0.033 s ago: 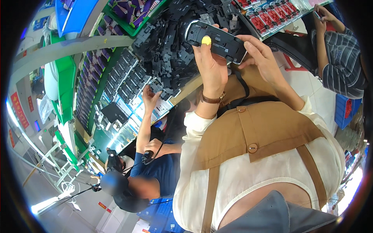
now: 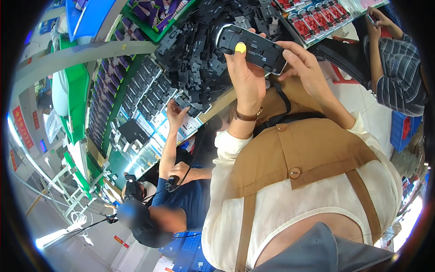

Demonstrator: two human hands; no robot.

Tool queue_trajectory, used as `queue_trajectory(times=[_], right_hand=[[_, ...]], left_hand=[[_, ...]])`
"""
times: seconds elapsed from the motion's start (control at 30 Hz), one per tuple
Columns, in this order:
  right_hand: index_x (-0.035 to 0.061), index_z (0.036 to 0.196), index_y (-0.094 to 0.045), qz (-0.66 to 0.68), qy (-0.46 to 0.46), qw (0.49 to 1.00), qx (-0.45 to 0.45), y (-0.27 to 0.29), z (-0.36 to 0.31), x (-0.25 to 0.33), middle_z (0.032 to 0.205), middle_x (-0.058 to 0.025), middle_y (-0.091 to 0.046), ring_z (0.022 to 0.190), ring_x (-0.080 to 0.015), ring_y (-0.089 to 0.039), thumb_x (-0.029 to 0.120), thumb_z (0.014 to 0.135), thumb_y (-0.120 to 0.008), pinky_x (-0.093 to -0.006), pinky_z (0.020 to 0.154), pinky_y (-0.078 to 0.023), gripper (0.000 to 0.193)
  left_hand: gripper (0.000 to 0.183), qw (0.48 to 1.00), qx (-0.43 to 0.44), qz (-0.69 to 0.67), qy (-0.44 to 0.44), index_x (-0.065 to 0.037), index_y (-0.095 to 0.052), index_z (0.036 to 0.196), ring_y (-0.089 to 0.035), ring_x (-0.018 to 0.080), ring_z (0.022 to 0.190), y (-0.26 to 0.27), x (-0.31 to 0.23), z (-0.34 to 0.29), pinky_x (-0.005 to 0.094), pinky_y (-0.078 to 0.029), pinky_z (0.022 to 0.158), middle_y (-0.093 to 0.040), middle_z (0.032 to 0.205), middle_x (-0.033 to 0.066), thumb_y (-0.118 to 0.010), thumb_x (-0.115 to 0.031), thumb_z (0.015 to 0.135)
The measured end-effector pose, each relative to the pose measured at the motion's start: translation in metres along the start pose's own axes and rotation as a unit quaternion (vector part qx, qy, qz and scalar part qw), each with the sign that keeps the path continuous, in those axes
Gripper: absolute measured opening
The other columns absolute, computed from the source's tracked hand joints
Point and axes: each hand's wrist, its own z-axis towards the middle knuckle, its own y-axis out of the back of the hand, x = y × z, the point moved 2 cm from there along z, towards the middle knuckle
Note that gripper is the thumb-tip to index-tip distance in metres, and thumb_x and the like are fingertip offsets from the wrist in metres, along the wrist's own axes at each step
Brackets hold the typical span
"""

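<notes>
My left hand [image 2: 247, 77] grips a dark, oblong plastic toy-car base [image 2: 253, 47], with small pale print on its face and a white rim at the left end. A yellow cover wraps the tip of my left thumb, which presses on that face. At the base's right end, my right hand [image 2: 303, 63] has its fingers bent around the corner. Just beyond and left of my hands lies a heap of black plastic parts [image 2: 195, 63]. The underside of the base is hidden.
Left of the heap, a co-worker's hand [image 2: 176, 113] touches black parts laid in rows [image 2: 147, 88]. A green crate [image 2: 156, 36] holds purple striped pieces. Red toy-car parts [image 2: 317, 20] fill a tray at the upper right. Another person [image 2: 398, 72] sits at the right.
</notes>
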Motion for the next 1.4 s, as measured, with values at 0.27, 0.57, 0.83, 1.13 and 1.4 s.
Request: queue_trajectory(times=[0.27,0.57,0.83,1.13,1.4], right_hand=[[-0.0009,0.114,-0.047,-0.036,-0.006,0.999,0.019,-0.017,0.003,-0.006,0.092,-0.0039,-0.056,0.074,-0.0056,-0.054,0.014,0.086,-0.052,-0.0188,0.057,-0.049,0.032],[0.0053,0.108,-0.050,-0.362,0.319,0.871,-0.088,-0.035,-0.005,0.004,0.099,-0.0069,-0.054,0.084,-0.0218,-0.057,0.019,0.059,-0.077,-0.0276,0.069,-0.048,0.058],[0.0067,0.106,-0.053,-0.434,0.383,0.809,-0.096,-0.043,-0.014,-0.004,0.100,-0.0085,-0.054,0.084,-0.0240,-0.057,0.021,0.059,-0.075,-0.0280,0.066,-0.049,0.054],[0.0045,0.112,-0.048,-0.221,0.242,0.945,-0.013,-0.046,-0.016,-0.012,0.106,-0.0057,-0.051,0.085,-0.0172,-0.056,0.021,0.071,-0.069,-0.0287,0.069,-0.048,0.048],[-0.0011,0.109,-0.050,-0.003,-0.009,0.997,0.072,-0.037,-0.014,-0.028,0.090,-0.0043,-0.057,0.073,-0.0059,-0.056,0.015,0.085,-0.056,-0.0182,0.058,-0.050,0.030]], left_hand=[[0.032,1.000,-0.013,0.016,-0.010,-0.005,-0.038,0.120,-0.048,0.0297,0.107,0.011,-0.016,-0.005,0.0418,-0.041,0.089,-0.048,0.118,0.0135,-0.036,-0.021,0.092],[0.031,0.998,-0.039,0.018,-0.036,-0.005,-0.034,0.120,-0.048,0.0279,0.107,0.017,-0.020,-0.016,0.0407,-0.041,0.090,-0.047,0.118,0.0141,-0.035,-0.020,0.092],[0.032,0.997,-0.008,-0.005,-0.076,-0.005,-0.030,0.122,-0.051,0.0247,0.102,0.022,-0.022,-0.028,0.0367,-0.043,0.089,-0.048,0.115,0.0134,-0.037,-0.013,0.092],[0.035,0.995,-0.029,0.017,-0.091,-0.007,-0.026,0.125,-0.051,0.0248,0.104,0.029,-0.025,-0.036,0.0368,-0.043,0.089,-0.047,0.117,0.0146,-0.038,-0.013,0.092],[0.038,0.996,-0.006,0.004,-0.093,-0.010,-0.022,0.127,-0.051,0.0247,0.103,0.028,-0.024,-0.042,0.0351,-0.047,0.084,-0.046,0.118,0.0154,-0.038,-0.014,0.093]])
